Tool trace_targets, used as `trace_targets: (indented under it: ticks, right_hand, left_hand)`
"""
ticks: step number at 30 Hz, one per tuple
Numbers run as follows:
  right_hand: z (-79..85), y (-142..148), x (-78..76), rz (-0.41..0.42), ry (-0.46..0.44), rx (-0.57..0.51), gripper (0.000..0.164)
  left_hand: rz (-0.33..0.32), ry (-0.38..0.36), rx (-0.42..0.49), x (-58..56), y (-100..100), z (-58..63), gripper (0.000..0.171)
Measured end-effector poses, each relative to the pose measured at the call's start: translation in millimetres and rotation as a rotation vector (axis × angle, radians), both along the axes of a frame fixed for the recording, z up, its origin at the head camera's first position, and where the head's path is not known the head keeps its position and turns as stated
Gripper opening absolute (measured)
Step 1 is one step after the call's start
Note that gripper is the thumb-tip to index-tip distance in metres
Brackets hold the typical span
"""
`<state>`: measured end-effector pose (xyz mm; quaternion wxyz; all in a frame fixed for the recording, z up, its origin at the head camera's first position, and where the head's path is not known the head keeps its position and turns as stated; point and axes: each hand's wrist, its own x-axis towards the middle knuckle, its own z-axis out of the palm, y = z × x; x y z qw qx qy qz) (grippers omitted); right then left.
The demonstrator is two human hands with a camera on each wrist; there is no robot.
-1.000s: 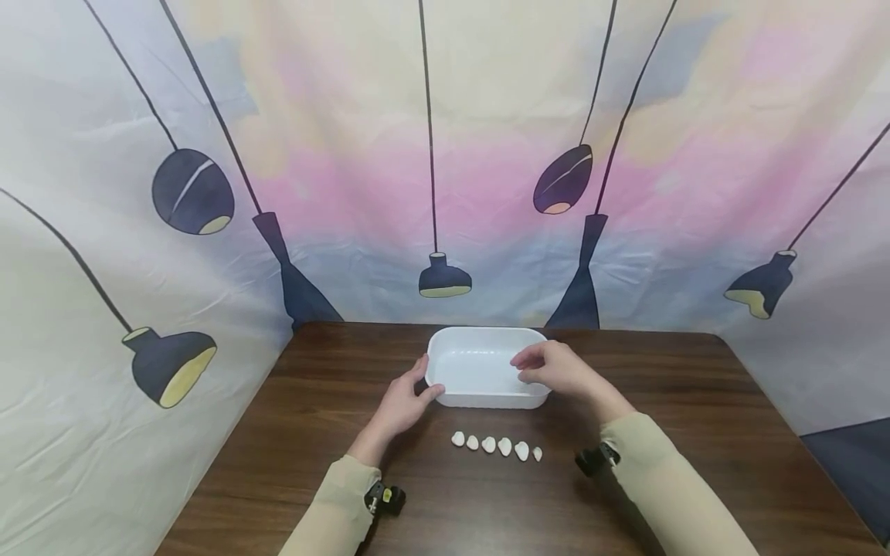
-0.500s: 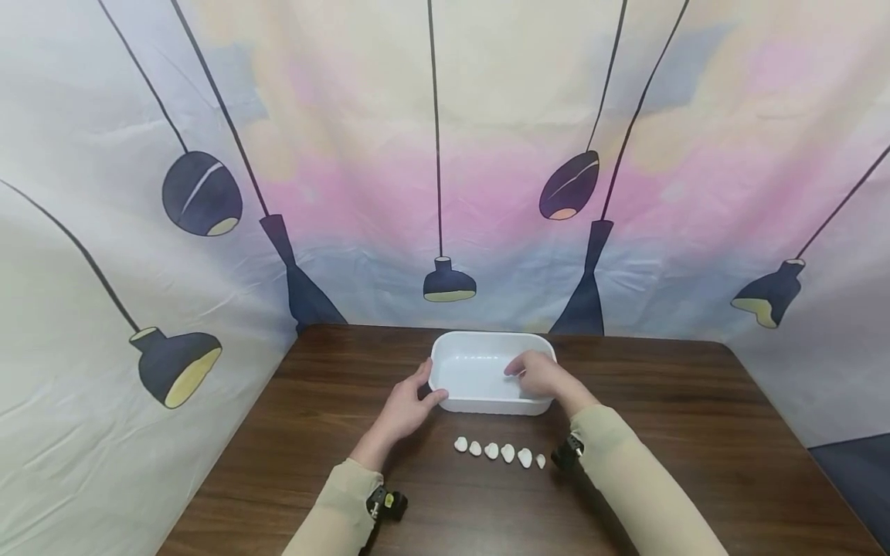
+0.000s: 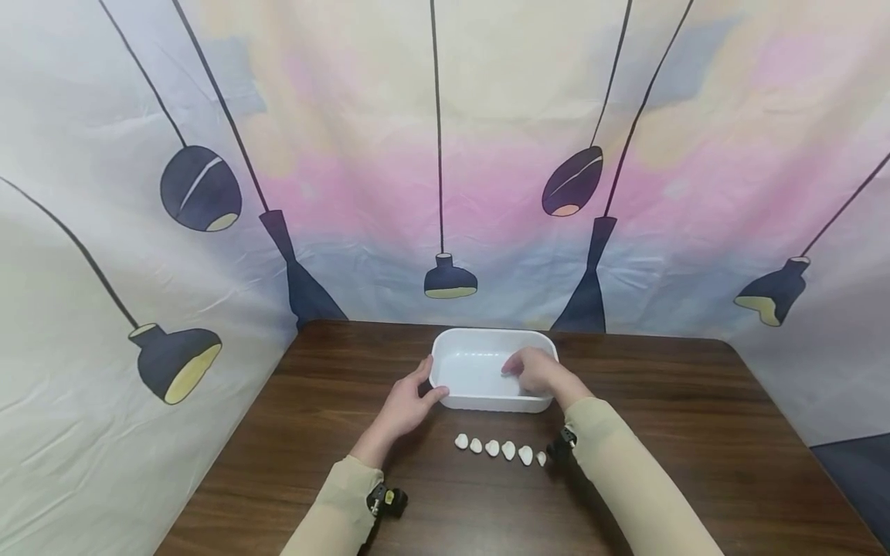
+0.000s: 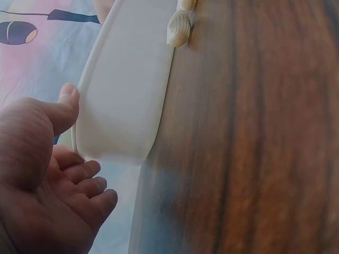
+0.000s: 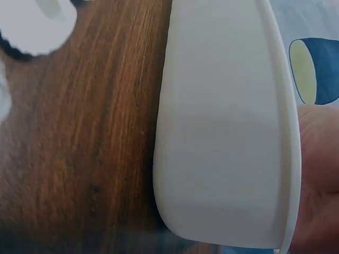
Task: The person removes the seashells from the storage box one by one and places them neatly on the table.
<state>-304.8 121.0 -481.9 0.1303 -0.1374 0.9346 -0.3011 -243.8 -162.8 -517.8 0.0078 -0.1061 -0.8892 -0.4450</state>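
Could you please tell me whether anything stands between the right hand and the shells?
Yes, the near wall of the white tray: the right hand is inside it, while the shells lie on the table in front of that wall.

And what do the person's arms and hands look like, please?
The left sleeve and right sleeve are plain beige, each with a black device at the cuff, the left's bearing a yellowish mark. Left hand and right hand are gloveless.
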Motion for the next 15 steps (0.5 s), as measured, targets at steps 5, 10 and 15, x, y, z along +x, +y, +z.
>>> trace_targets:
  ticks: [5,10,15]
  right_hand:
    - [-0.5,2,-4.7,0.008,0.012,0.042,0.05]
    - [-6.1,2,-7.1,0.012,0.057,0.044,0.034]
    - [-10.5,-2,-6.2,0.0,0.082,0.024,0.015]
  left_hand:
    - [-0.006,-0.005,0.0,-2.7,1,0.3,0.075]
    - [-0.005,-0.006,-0.006,-4.0,1,-1.0,0.075]
    - [0.001,-0.004,0.008,-1.9,1,-0.7,0.075]
